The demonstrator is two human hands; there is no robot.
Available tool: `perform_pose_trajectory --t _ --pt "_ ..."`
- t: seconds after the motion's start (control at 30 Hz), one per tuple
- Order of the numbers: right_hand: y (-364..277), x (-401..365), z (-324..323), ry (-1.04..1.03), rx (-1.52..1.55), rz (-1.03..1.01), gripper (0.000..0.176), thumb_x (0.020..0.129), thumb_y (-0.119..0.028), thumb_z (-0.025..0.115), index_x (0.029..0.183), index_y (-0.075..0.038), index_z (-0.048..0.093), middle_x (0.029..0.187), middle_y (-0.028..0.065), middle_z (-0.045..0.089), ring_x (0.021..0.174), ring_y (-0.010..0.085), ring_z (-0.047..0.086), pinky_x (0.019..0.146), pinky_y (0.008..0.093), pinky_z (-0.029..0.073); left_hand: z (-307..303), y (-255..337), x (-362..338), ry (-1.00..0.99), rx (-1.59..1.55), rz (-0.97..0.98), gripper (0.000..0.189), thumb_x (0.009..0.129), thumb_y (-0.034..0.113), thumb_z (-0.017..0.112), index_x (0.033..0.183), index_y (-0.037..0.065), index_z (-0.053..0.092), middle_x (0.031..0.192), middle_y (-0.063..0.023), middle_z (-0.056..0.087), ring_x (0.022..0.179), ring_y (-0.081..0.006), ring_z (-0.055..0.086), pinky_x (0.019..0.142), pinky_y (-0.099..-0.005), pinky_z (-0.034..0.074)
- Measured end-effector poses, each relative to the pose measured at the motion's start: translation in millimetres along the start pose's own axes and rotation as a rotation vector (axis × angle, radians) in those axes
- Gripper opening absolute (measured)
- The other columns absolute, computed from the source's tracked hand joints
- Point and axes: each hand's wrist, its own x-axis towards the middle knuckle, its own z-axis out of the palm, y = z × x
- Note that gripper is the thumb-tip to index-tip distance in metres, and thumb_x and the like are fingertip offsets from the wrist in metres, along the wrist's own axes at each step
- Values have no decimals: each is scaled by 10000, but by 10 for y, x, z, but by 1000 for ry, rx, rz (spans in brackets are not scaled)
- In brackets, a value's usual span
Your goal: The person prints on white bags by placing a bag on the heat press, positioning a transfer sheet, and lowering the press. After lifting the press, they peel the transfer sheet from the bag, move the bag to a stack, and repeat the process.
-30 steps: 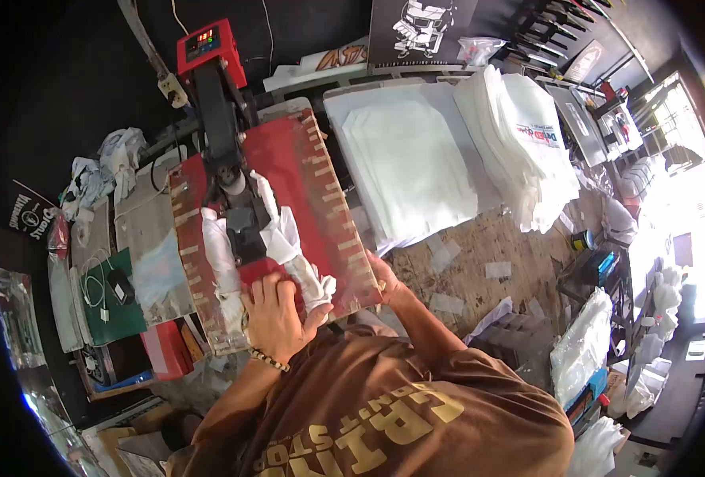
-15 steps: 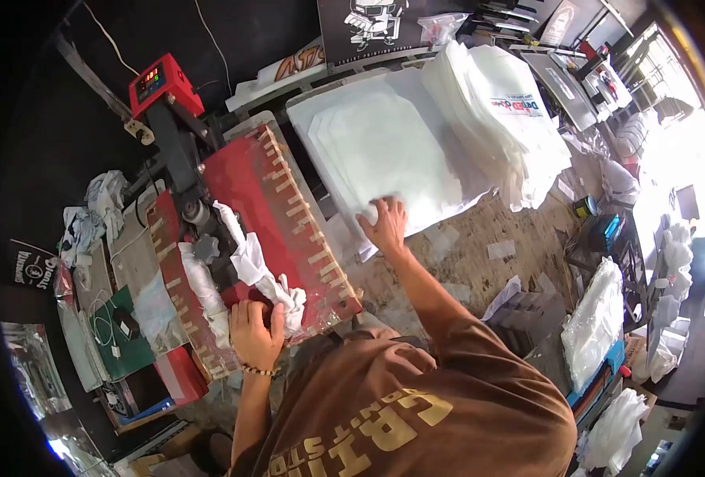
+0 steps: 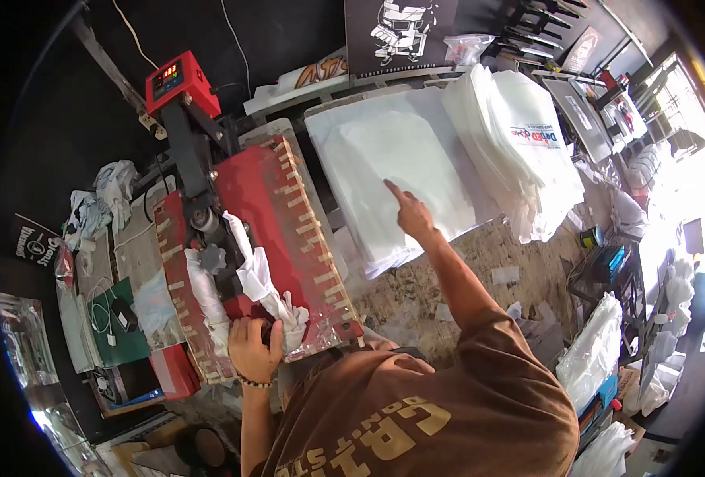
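Observation:
My left hand [image 3: 255, 350] is closed over the front of the heat press handle [image 3: 257, 274], whose two side bars are wrapped in white cloth. Under it lies the press's red top plate [image 3: 269, 215], edged with strips of tape. My right hand [image 3: 416, 215] is over a stack of thin whitish sheets [image 3: 368, 151], its index finger stretched out towards the middle and the other fingers partly bent. Nothing shows in that hand. To the right of the sheets leans a thick pile of white printed bags [image 3: 519, 151], partly overlapping them.
A red control box [image 3: 181, 83] with a lit display tops the press. Crumpled cloths [image 3: 114, 191] and a green board [image 3: 114, 326] lie to the left. On the right are a wrapped white bundle [image 3: 591, 350] and a small tin [image 3: 591, 237]. The worn wooden table [image 3: 464, 270] holds paper scraps.
My right hand has moved from the near left edge of the sheets towards their middle, its index finger now extended. The left hand stays on the handle. The view has shifted slightly.

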Motion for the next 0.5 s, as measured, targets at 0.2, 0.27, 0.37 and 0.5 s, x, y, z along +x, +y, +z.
perform_pose_trajectory --t 0.2,0.27,0.37,0.5 --pt "-153 -130 -181 -1 -240 -75 652 829 30 497 1403 -276 544 1454 143 496 1069 380 654 867 497 568 2 6 -15 -17 6 -5 256 864 231 719 814 35 562 745 -155 568 689 -371 559 634 -466 444" --pt "-153 -54 298 -83 -284 21 417 894 -63 510 1298 -99 608 1539 51 409 1126 342 631 861 485 565 12 16 -4 -14 16 2 262 869 233 713 799 33 558 728 -153 567 675 -366 561 625 -464 444" --pt "-512 -249 558 -96 -362 122 665 848 -453 708 1304 17 595 1586 125 274 1338 472 406 977 565 471 -3 5 4 -28 -9 5 271 874 234 709 777 31 558 711 -152 563 666 -364 562 612 -467 444" --pt "-588 -290 690 -96 -395 176 837 781 -523 753 1387 6 524 1583 150 239 1350 522 315 1034 579 405 21 -18 -17 -25 -5 16 282 877 238 707 761 29 557 704 -150 559 663 -364 558 601 -471 439"
